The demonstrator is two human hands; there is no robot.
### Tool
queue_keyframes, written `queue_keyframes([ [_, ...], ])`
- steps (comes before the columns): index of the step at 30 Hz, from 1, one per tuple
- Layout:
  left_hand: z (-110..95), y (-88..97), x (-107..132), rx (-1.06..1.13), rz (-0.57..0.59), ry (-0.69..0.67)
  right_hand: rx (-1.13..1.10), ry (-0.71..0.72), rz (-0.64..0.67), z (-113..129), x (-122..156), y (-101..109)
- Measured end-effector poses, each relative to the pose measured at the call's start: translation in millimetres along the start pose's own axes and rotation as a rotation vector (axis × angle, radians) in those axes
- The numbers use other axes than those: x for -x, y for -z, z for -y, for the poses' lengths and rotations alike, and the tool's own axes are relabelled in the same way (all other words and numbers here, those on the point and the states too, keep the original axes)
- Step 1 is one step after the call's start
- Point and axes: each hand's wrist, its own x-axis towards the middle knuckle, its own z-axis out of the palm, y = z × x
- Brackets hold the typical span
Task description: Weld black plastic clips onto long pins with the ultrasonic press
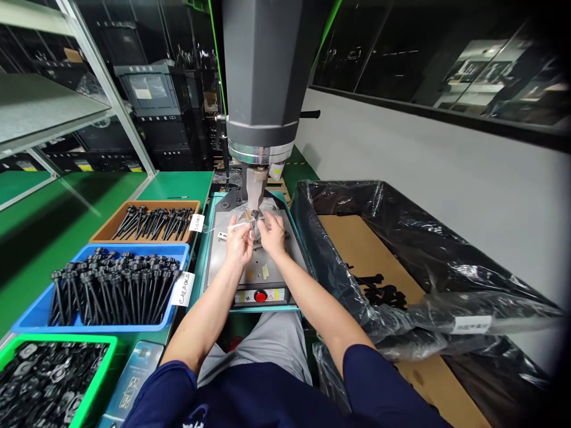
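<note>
My left hand and my right hand meet over the base plate of a press-like machine, just below its metal tip. The left fingers are curled together in a pinch, beside a thin whitish strip. The right hand's fingers are bent in from the other side. A small black part shows between the hands, right under the tip. Clear plastic film lies around it. What each hand grips is too small to make out.
On the left stand a brown tray and a blue tray of black ribbed stems, and a green bin of black parts. A red button sits on the machine's front. At right is a box lined with black plastic, holding black pieces.
</note>
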Motion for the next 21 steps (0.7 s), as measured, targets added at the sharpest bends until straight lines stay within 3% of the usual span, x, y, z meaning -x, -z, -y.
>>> queue_keyframes([
  [3,-0.6,-3.6,-2.4,0.002,0.021,0.006,0.044,0.031,0.068,2.7,-15.0,-5.3],
  [7,-1.8,-4.7,-5.2,-0.033,0.001,0.005,0.043,-0.071,0.182,7.5,-32.9,-12.8],
  [12,-5.2,-4.3,-7.5,-0.044,0.002,-0.014,0.043,-0.035,0.167,19.4,-40.9,-11.7],
  [17,-4.2,4.3,-5.9,-0.051,0.01,-0.018,-0.047,-0.051,0.132,22.7,-21.5,10.7],
  [21,4.4,18.1,-1.9,-0.108,0.029,0.003,-0.241,-0.214,0.124,12.9,14.2,39.7],
])
